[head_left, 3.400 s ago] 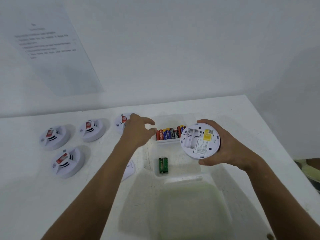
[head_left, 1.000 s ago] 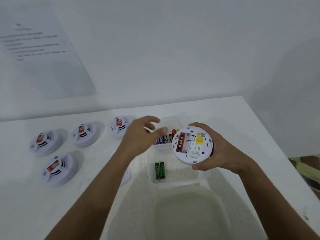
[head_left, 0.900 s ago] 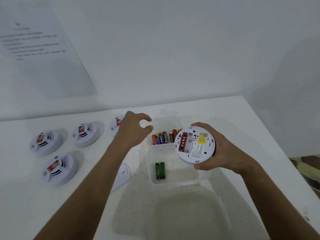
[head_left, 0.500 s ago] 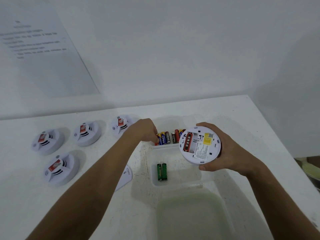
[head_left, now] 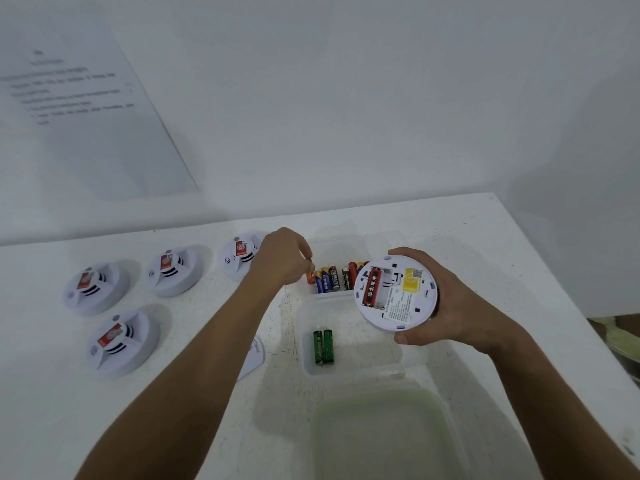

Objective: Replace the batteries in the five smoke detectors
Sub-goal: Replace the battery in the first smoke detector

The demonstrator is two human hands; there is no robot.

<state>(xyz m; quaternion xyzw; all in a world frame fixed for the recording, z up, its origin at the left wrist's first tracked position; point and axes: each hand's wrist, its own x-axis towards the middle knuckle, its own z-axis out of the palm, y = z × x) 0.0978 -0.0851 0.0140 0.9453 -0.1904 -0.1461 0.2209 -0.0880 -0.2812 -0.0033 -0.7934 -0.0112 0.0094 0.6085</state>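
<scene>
Clear tray [head_left: 349,296], far compartment: a row of mixed batteries [head_left: 334,278] standing side by side, red, blue, black and yellow casings. Near compartment: two green batteries [head_left: 323,346] lying flat, touching each other, near its left wall. Closer to the camera, a larger translucent tub [head_left: 381,431] with a pale greenish floor; contents not discernible.

Left hand [head_left: 282,259]: fingers curled down, tips pinching the orange-red battery [head_left: 311,276] at the left end of the row.

Right hand [head_left: 446,306]: grips an upturned smoke detector [head_left: 394,294] over the tray's right side, thumb at the near rim, fingers wrapped behind. Its bay shows one red battery [head_left: 371,287] seated in the left slot; the slot beside it is open.

Four more detectors [head_left: 173,271] sit face up on the bench [head_left: 485,244], left of the tray, well apart from it. A loose white cover [head_left: 254,355] lies partly under the left forearm. Bench right edge runs close by the right wrist; the back edge meets the wall.
</scene>
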